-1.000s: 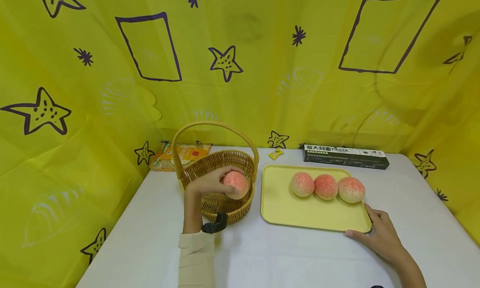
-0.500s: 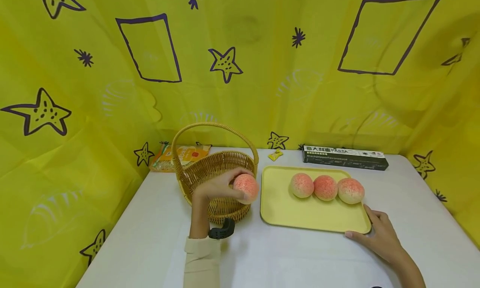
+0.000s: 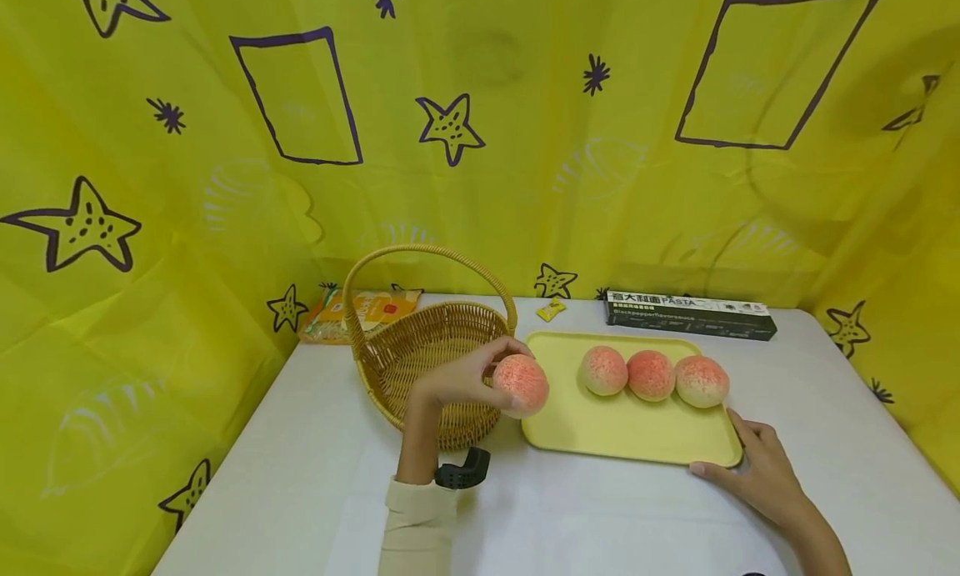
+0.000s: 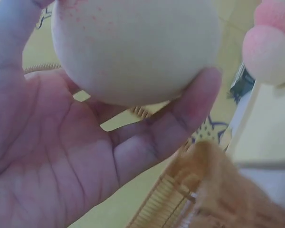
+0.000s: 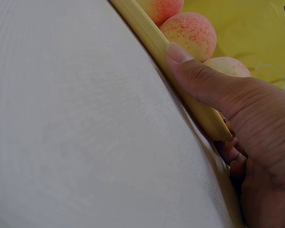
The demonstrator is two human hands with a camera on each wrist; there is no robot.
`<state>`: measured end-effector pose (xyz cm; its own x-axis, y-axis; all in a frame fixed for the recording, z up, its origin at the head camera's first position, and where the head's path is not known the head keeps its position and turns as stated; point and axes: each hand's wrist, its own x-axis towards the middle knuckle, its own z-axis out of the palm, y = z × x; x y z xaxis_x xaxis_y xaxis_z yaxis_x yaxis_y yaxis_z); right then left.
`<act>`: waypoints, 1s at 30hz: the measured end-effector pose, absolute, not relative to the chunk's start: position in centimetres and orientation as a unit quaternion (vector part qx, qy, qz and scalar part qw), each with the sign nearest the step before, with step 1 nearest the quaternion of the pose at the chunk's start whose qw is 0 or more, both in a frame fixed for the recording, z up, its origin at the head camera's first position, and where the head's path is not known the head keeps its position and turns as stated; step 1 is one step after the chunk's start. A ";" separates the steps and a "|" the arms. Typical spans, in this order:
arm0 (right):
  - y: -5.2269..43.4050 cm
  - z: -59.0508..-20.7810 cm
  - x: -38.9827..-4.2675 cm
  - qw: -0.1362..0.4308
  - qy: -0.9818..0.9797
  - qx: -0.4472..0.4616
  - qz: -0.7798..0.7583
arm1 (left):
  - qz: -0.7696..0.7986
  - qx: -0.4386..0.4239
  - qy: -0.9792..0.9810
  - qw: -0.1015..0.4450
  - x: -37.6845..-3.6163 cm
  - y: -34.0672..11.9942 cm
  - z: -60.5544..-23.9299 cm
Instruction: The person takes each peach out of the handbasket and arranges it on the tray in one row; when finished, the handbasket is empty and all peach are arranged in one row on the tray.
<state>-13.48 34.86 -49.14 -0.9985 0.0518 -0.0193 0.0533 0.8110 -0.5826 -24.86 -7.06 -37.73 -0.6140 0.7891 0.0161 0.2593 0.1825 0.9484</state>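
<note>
- The white desk [image 3: 300,493] carries a wicker basket [image 3: 420,351] and a yellow tray [image 3: 600,430] mid-desk.
- Along its far edge lie a snack packet [image 3: 367,309], a small yellow sweet [image 3: 552,309] and a dark pasta box [image 3: 690,313].

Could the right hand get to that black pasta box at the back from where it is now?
Probably yes. The right hand rests at the near right corner of the yellow tray, and the pasta box lies beyond the tray's far edge. The three peaches lie between them, but reaching over them or around the right side looks open.

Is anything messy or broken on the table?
Nothing stands out. Three peaches sit in a neat row on the yellow tray, the wicker basket stands upright, and nothing is spilled.
</note>
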 end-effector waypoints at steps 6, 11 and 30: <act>34.8 -49.1 -13.5 -0.001 0.952 0.025 -0.305 | 0.520 0.371 0.725 0.257 -24.7 -5.7 -38.2; 34.8 -49.0 -13.5 0.000 0.952 0.027 -0.304 | 0.528 0.376 0.716 0.259 -24.7 -4.8 -38.7; 34.9 -48.9 -13.5 0.013 0.951 0.035 -0.308 | 0.584 0.240 0.744 0.219 -24.2 -0.5 -41.1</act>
